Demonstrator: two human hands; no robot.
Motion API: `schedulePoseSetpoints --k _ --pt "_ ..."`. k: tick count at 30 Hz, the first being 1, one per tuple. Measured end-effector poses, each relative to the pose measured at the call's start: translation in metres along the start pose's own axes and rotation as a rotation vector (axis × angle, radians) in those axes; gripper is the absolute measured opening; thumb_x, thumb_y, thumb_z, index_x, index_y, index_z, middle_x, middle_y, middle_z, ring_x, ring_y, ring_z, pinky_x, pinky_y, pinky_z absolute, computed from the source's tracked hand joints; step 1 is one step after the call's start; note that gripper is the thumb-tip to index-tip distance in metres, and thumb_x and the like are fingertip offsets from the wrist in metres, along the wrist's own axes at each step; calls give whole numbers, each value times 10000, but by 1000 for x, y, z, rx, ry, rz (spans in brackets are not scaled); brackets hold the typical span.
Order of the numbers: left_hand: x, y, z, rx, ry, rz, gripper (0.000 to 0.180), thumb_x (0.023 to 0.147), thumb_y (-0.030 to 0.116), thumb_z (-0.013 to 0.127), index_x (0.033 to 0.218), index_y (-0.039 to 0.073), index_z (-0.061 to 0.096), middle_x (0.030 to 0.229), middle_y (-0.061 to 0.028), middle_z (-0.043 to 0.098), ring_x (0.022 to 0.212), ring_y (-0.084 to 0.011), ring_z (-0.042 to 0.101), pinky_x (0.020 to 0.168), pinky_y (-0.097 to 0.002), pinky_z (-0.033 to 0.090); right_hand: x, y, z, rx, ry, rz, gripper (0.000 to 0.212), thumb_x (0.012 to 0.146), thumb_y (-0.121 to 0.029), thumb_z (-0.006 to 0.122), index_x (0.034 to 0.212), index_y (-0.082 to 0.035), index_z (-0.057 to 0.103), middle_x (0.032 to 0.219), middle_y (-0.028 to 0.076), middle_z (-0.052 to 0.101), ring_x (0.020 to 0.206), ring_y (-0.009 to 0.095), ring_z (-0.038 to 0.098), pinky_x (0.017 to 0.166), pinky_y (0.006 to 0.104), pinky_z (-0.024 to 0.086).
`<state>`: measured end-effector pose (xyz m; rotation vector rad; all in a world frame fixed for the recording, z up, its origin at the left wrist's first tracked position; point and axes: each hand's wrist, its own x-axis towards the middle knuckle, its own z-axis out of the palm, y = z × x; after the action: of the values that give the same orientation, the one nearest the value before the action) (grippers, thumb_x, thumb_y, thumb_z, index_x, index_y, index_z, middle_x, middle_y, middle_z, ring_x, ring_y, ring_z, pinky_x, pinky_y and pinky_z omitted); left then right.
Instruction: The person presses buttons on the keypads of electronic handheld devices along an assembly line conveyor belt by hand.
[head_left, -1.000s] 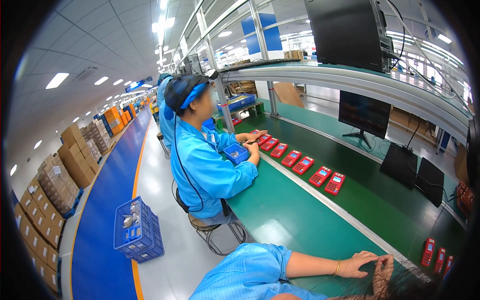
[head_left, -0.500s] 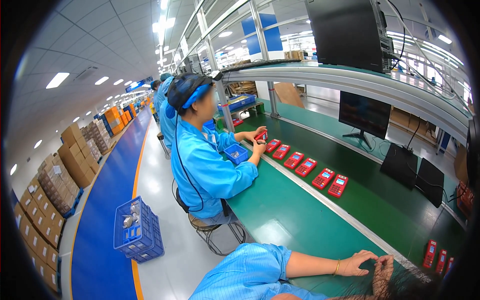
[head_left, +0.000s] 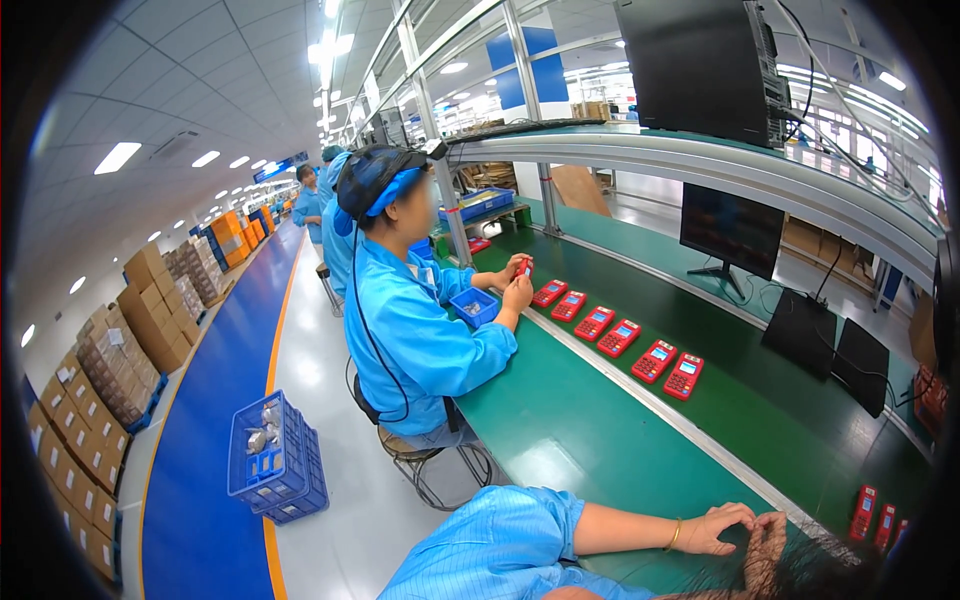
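My left hand lies released on the near edge of the green desk, fingers spread, grasping nothing. My right hand touches it at its 3 o'clock, but dark strands hang across it and I cannot tell whether that grip is clenched or loose. Neither has shifted over the last second. The closest red card terminals stand together further out at 3 o'clock, near my hands but apart from them.

What has changed is up the line at 11 o'clock. The co-worker in the blue coat now has both hands raised around one red terminal, lifted off the desk beside a small blue parts tray. The row of six red terminals has crept slightly my way. I judge that work is heading toward me while my hands wait idle
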<state>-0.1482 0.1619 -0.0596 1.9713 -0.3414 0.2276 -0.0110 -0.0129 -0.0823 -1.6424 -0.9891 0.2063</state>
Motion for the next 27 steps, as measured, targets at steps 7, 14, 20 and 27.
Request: schedulePoseSetpoints --k 7,14,20,27 --pt "1 3 -4 -16 2 -35 605 847 248 663 1390 102 441 1411 -108 452 1375 -305 374 1149 -476 258 0 -12 3 77 -20 8 79 1020 -43 543 1021 -58 465 929 58 492 820 149 509 775 284 455" --pt "-1 -2 3 -20 27 -57 782 840 248 664 1533 89 340 1455 -127 420 1390 -320 348 1154 -481 259 2 -4 4 92 -24 38 86 1034 -91 547 1030 -73 463 927 49 486 839 136 500 792 284 453" --pt "-1 -9 -2 27 -39 -52 862 832 218 668 1590 82 280 1497 -143 385 1422 -333 309 1166 -480 245 3 3 10 85 57 8 123 950 94 482 982 -20 449 908 71 512 791 133 525 725 266 482" --pt "-2 -5 -7 39 -65 -75 862 829 203 678 1583 63 287 1541 -151 354 1447 -345 282 1180 -482 230 7 -7 8 151 -5 22 100 1050 -126 546 1039 -81 458 927 37 482 836 128 485 799 284 445"
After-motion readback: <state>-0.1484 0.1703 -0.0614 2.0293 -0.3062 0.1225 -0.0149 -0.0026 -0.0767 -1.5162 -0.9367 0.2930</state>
